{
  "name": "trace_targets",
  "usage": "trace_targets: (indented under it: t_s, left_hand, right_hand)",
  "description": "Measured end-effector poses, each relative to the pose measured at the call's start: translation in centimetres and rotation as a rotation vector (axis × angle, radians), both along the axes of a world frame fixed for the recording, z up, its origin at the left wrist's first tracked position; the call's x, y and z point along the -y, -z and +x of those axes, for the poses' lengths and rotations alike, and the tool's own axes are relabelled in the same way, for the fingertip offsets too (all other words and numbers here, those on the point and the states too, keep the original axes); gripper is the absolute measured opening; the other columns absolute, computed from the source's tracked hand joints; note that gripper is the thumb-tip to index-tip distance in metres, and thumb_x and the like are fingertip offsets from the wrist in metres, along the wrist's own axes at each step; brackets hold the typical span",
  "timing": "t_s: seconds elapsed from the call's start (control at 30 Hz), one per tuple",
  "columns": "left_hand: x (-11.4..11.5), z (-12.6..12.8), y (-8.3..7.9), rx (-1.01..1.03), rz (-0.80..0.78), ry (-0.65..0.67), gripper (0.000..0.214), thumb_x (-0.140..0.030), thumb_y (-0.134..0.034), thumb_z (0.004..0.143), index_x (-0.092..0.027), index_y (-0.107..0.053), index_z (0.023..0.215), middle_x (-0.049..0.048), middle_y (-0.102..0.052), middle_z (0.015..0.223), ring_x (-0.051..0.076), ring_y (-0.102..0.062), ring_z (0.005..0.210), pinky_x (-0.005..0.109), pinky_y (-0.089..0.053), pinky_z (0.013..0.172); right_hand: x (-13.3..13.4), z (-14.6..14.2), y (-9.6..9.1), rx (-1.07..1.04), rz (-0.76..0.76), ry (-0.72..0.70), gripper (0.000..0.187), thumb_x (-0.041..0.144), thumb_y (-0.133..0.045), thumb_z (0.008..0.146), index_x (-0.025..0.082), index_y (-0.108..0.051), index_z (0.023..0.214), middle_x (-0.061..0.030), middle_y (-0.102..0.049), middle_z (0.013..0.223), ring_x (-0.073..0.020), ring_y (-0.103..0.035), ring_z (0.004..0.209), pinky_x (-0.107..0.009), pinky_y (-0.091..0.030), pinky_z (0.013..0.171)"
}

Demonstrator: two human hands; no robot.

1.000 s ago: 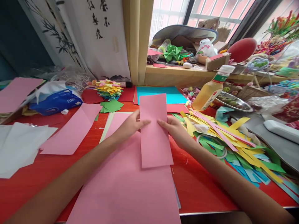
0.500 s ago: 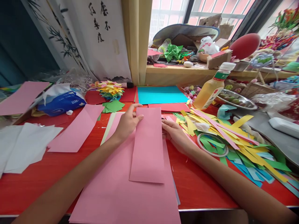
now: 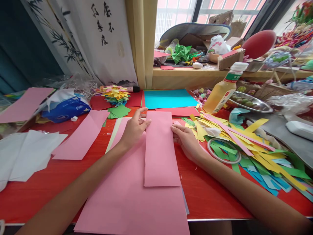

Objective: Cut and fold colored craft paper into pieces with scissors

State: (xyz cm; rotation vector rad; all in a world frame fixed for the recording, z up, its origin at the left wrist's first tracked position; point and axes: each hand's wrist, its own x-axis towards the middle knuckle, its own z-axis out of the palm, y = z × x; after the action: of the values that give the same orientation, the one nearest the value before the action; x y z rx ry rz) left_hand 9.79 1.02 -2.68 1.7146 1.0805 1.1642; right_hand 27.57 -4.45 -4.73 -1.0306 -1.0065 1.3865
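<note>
A long pink strip of folded paper (image 3: pixel 160 153) is held between my two hands, over larger pink paper sheets (image 3: pixel 127 209). Its left edge shows more than one layer near the bottom. My left hand (image 3: pixel 135 129) pinches the strip's upper left edge between thumb and fingers. On the opposite side, the thumb and fingers of my right hand (image 3: pixel 187 141) are closed on its upper right edge. Some fingertips are hidden behind the paper. Left of the stack lies another pink sheet (image 3: pixel 81 137), and green paper pieces (image 3: pixel 119 111) rest beyond my left hand.
Cut paper strips (image 3: pixel 264 156) and a tape roll (image 3: pixel 223 150) lie at the right, near a leaning juice bottle (image 3: pixel 223 89). A turquoise sheet (image 3: pixel 168 99) lies at the back. White tissues (image 3: pixel 34 155) and a blue tissue pack (image 3: pixel 65 109) occupy the left of the red table (image 3: pixel 210 199).
The folded pink strip has shifted to the right, its lower end swinging right and slightly up. My right hand has moved a little right; both hands keep their hold.
</note>
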Motion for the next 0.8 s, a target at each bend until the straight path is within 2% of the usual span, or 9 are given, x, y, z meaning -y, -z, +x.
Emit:
trace_targets:
  t_s: [0.13,0.3,0.47,0.67,0.8]
  left_hand:
    - [0.02,-0.10,-0.01,-0.037,0.003,0.036,0.038,-0.029,-0.052,0.076,-0.020,-0.051,0.113,0.0045,-0.054,0.096,0.011,-0.056,0.070,0.022,-0.050,0.057]
    - [-0.26,-0.08,0.28,-0.030,0.010,0.031,0.044,-0.025,-0.051,0.076,-0.019,-0.048,0.120,0.0016,-0.052,0.084,0.010,-0.054,0.069,0.020,-0.050,0.057]
    - [-0.05,-0.08,0.00,-0.022,0.010,0.030,0.041,-0.023,-0.052,0.075,-0.019,-0.050,0.116,0.0004,-0.051,0.081,0.010,-0.053,0.068,0.019,-0.050,0.055]
    - [0.31,-0.08,0.08,-0.076,0.053,0.004,0.040,-0.024,-0.049,0.078,-0.022,-0.050,0.117,0.0027,-0.055,0.088,0.012,-0.056,0.073,0.020,-0.052,0.056]
    - [0.29,-0.09,0.30,-0.146,0.089,-0.028,0.038,-0.023,-0.048,0.079,-0.025,-0.050,0.117,0.0034,-0.058,0.097,0.012,-0.058,0.075,0.021,-0.052,0.057]
  right_hand:
    - [-0.18,0.18,0.21,0.007,-0.007,0.052,0.017,0.033,-0.056,0.076,0.017,-0.062,0.077,-0.0001,-0.059,0.068,-0.0088,-0.054,0.055,-0.020,-0.045,0.052]
    - [-0.27,0.21,0.22,-0.005,-0.022,0.045,0.017,0.034,-0.058,0.075,0.017,-0.061,0.075,-0.0026,-0.061,0.073,-0.0116,-0.058,0.060,-0.023,-0.047,0.054]
    - [-0.27,0.24,0.32,-0.020,-0.024,0.047,0.017,0.035,-0.060,0.073,0.017,-0.061,0.073,-0.0027,-0.061,0.071,-0.0126,-0.058,0.060,-0.025,-0.048,0.055]
    - [-0.20,0.19,0.27,-0.027,-0.057,0.084,0.015,0.031,-0.062,0.071,0.016,-0.060,0.069,0.0007,-0.057,0.063,-0.0083,-0.053,0.051,-0.020,-0.045,0.051]
    - [-0.22,0.16,0.19,-0.020,-0.074,0.104,0.016,0.031,-0.063,0.070,0.016,-0.059,0.067,0.0006,-0.058,0.062,-0.0085,-0.053,0.052,-0.020,-0.045,0.051]
